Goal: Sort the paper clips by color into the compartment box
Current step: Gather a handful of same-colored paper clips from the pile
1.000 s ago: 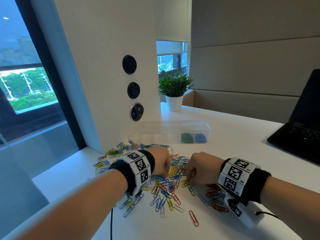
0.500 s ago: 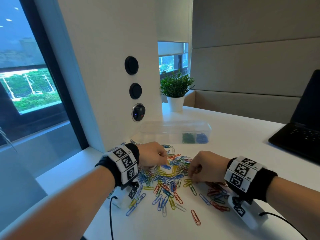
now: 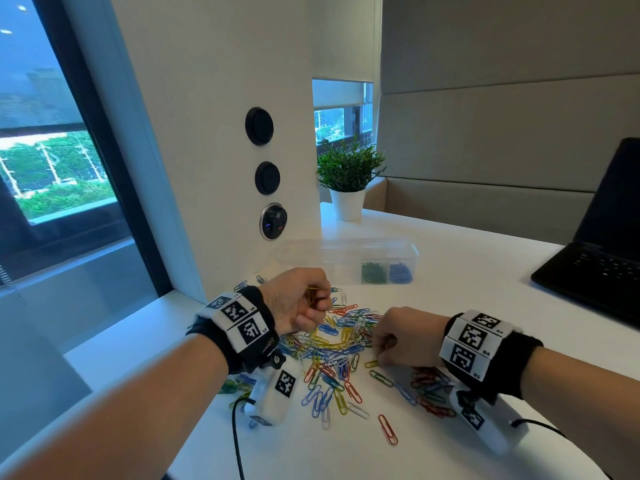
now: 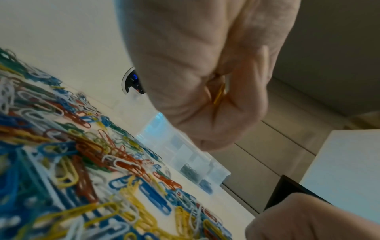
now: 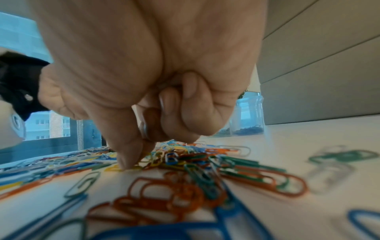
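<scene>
the left hand (image 3: 298, 301) is raised a little above the pile of paper clips (image 3: 341, 344), fingers curled tight round a few yellow paper clips (image 3: 311, 296) (the left wrist view shows a yellow sliver (image 4: 219, 95) pinched in the fist). the right hand (image 3: 403, 336) is down at the pile's right edge, fingers curled, thumb (image 5: 127, 155) pressing a yellow clip (image 3: 372, 363) against the white table (image 3: 467, 271); whether it really grips that clip i cannot tell. the clear compartment box (image 3: 349, 259) stands behind the pile near the pillar, with green clips (image 3: 374, 271) in one compartment and blue clips (image 3: 400, 271) in the end compartment beside it. a lone red clip (image 3: 388, 429) lies nearest the person.
</scene>
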Demonstrator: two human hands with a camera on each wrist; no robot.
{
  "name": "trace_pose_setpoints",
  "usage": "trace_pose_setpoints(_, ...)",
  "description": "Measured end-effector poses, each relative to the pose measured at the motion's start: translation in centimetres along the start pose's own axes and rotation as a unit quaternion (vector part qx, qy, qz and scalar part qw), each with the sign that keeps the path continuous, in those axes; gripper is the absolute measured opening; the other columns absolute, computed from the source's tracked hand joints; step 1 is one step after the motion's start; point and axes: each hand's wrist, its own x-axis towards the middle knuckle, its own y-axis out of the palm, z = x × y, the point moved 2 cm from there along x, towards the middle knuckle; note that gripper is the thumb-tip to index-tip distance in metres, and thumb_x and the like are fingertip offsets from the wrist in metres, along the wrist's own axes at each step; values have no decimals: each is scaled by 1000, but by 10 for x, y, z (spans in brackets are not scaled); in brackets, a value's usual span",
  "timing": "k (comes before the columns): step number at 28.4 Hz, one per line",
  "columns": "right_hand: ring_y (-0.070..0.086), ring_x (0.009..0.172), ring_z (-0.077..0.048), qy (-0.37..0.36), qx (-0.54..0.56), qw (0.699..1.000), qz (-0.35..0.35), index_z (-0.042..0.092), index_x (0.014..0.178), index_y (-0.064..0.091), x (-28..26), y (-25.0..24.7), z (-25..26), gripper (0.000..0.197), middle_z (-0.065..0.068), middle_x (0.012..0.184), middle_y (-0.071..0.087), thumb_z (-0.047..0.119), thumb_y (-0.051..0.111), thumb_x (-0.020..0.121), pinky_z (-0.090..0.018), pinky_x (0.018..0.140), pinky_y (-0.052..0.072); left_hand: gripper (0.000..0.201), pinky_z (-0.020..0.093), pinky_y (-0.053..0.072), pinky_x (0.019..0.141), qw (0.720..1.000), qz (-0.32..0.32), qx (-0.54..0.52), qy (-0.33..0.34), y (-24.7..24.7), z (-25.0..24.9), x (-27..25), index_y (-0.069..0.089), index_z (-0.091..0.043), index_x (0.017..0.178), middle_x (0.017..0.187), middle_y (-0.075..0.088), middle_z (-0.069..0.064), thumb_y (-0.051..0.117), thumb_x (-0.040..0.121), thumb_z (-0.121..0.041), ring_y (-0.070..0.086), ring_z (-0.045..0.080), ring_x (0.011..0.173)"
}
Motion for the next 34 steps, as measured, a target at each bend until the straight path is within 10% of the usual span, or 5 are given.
trace_pose_setpoints(12, 61, 86, -18, 10, -120, 993, -3, 23, 102, 73, -3, -1, 13, 18, 1, 100, 70, 29, 62, 89, -25, 73, 48, 21, 16, 19, 34, 985, -68, 160, 13, -7, -3, 3, 60, -4, 90, 55, 36, -1, 40, 96, -2, 24, 10, 43)
trace_pose_setpoints(17, 59, 86, -23, 4, -164, 986, 18, 19, 102, 65, -3, 6, 14, 20, -2, 100, 66, 29, 53, 90, -27, 72, 47, 8, 15, 45, 53, 841, -44, 536, 55, 0, -3, 3, 75, -17, 92, 63, 60, -12, 68, 88, -20, 52, 0, 50)
trace_pose_setpoints(23, 53, 86, -20, -6, -144, 989, 26, 19, 107, 61, -4, 7, 6, 22, 0, 97, 60, 27, 49, 92, -28, 75, 44, 16, 8, 40, 51, 780, -15, 622, 61, 12, 5, 11, 78, -11, 96, 69, 62, -16, 74, 84, -21, 53, -10, 49)
trace_pose_setpoints(30, 42, 57, -10, 27, 148, 989, 15, 20, 70, 51, -11, -18, -8, 27, 5, 64, 48, 24, 48, 97, -23, 56, 37, 13, 16, 41, 52, 739, 23, 673, 32, 13, 4, 16, 69, -9, 79, 57, 52, -6, 62, 89, -10, 47, 6, 50)
trace_pose_setpoints(34, 22, 46, -12, 96, 500, 861, 18, 15, 64, 35, -12, -15, -10, 22, -1, 59, 30, 12, 46, 84, -17, 39, 20, 17, 20, 44, 56, 768, 20, 639, 31, 1, 0, 14, 63, -7, 75, 61, 54, -2, 58, 89, -14, 48, 9, 54)
